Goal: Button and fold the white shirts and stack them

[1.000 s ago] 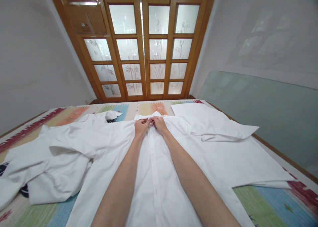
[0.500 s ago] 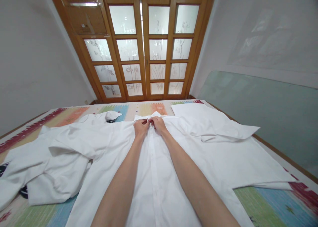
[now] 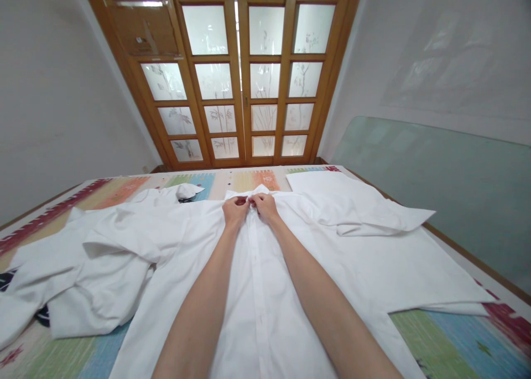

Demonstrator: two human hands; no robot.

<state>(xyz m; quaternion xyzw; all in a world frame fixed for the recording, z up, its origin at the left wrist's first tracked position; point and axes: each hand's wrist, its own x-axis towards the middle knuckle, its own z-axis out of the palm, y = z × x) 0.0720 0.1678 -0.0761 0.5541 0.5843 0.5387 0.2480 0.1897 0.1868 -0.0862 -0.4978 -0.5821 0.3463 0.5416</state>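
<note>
A white button-up shirt (image 3: 258, 290) lies spread out in front of me, its collar at the far end and its button placket running down the middle. Just below the collar, my left hand (image 3: 235, 208) pinches the shirt's front edge. My right hand (image 3: 264, 205) is closed on the opposite edge, its fingertips meeting those of the left. Whatever button sits between the fingertips is too small and covered to make out. Both forearms reach across the shirt front.
Another crumpled white garment (image 3: 99, 279) lies at the left, with dark patterned bits showing under it. Folded white cloth (image 3: 332, 188) rests at the far right. Beneath everything is a colourful striped bedspread (image 3: 468, 335). A pale green headboard-like panel (image 3: 431, 185) borders the right; wooden glazed doors (image 3: 244, 113) stand beyond.
Both hands stay at the collar end, with only slight finger movement. The view has shifted a tiny bit; the shirt lies as before.
</note>
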